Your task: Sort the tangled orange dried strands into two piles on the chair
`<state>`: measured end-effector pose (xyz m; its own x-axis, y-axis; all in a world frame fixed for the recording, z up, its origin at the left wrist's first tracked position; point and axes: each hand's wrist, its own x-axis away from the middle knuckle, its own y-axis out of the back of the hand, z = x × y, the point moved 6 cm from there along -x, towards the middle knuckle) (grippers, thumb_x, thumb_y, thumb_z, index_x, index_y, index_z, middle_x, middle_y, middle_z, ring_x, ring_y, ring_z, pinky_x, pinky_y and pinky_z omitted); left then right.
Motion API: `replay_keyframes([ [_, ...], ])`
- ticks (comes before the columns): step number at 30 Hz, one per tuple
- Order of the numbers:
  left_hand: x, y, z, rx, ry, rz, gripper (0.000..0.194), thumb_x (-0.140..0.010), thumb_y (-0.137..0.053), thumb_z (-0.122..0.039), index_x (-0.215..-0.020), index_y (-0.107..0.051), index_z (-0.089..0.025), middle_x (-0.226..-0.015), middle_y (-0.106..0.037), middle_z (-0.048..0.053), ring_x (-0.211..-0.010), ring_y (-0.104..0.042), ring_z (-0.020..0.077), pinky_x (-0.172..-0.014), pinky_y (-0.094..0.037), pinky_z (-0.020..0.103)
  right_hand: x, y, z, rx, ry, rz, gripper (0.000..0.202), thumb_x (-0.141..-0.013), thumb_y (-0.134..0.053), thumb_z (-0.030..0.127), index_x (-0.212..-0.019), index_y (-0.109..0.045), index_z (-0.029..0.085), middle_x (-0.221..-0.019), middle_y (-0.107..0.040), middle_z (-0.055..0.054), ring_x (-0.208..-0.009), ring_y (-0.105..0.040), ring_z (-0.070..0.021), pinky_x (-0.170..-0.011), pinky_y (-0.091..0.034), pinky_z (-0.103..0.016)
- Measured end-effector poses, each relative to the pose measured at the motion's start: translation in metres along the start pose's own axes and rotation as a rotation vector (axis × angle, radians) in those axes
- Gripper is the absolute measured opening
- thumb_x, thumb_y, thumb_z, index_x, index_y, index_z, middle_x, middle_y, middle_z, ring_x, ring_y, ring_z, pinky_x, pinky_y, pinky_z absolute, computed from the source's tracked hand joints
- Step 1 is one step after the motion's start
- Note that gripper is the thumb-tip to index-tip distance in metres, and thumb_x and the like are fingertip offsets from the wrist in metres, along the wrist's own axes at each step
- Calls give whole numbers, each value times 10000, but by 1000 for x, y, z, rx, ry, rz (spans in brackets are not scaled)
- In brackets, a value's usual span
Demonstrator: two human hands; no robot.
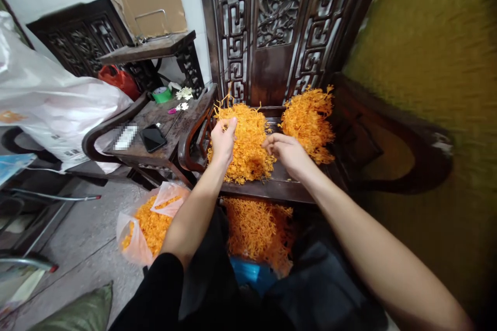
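Note:
Two heaps of orange stringy pieces lie on a dark carved wooden seat: a left heap (248, 147) and a right heap (308, 121). Over the left heap, my left hand (224, 139) is closed with thumb against fingers; thin orange strands show just above it, but what it pinches is too small to make out. My right hand (285, 150) hovers at that heap's right edge, fingers curled and close together; anything between its fingertips cannot be made out. Below the seat, between my legs, more orange strands (254, 227) sit above a blue container (252, 273).
An open plastic bag (134, 243) of orange pieces stands on the floor at left. The side table (171, 119) bears a phone (153, 137), green tape (161, 94) and small flowers. A large white bag (66, 108) and metal-legged furniture are farther left. The chair's armrest (430, 152) curves at right.

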<state>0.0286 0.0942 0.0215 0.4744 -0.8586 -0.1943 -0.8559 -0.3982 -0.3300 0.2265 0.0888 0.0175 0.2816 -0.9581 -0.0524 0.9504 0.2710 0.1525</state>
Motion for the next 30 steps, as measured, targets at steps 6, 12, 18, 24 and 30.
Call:
replay_keyframes([
  [6, 30, -19, 6, 60, 67, 76, 425, -758, -854, -486, -752, -572, -167, -638, -465, -66, -568, -392, 69, -558, -321, 217, 10, -33, 21, 449, 182, 44, 344, -977, -506, 479, -788, -560, 197, -702, -569, -11, -656, -478, -152, -653, -306, -296],
  [12, 38, -8, -31, -116, -195, -23, 377, -813, -818, -461, -739, -585, -174, -670, -497, -44, -611, -428, 84, -603, -360, 227, 44, -47, 57, 528, 348, 309, 422, -1046, -409, 390, -670, -448, 204, -613, -495, 9, -579, -415, -124, -622, -284, -293],
  [18, 12, 31, -59, 41, -171, -177, 373, -823, -813, -491, -805, -607, -180, -655, -454, -54, -551, -387, 65, -527, -339, 212, 121, -90, 67, 199, 374, 1223, 422, -1050, -475, 385, -775, -683, 142, -739, -673, -32, -653, -539, -109, -677, -412, -254],
  [24, 66, 14, -60, 151, 313, 507, 421, -669, -904, -217, -1058, -750, -174, -956, -652, 38, -773, -611, 101, -640, -523, 221, 71, -27, 47, 12, 106, 887, 377, -994, -617, 476, -951, -743, 123, -676, -566, 4, -590, -437, -83, -560, -318, -246],
  [30, 80, 19, -78, 113, 316, 683, 533, -683, -844, -91, -1200, -729, -151, -1019, -682, 104, -845, -699, 177, -707, -592, 289, 43, 20, 48, -249, 57, 505, 314, -830, -805, 495, -813, -743, 187, -548, -391, 37, -543, -361, -94, -554, -255, -309],
])
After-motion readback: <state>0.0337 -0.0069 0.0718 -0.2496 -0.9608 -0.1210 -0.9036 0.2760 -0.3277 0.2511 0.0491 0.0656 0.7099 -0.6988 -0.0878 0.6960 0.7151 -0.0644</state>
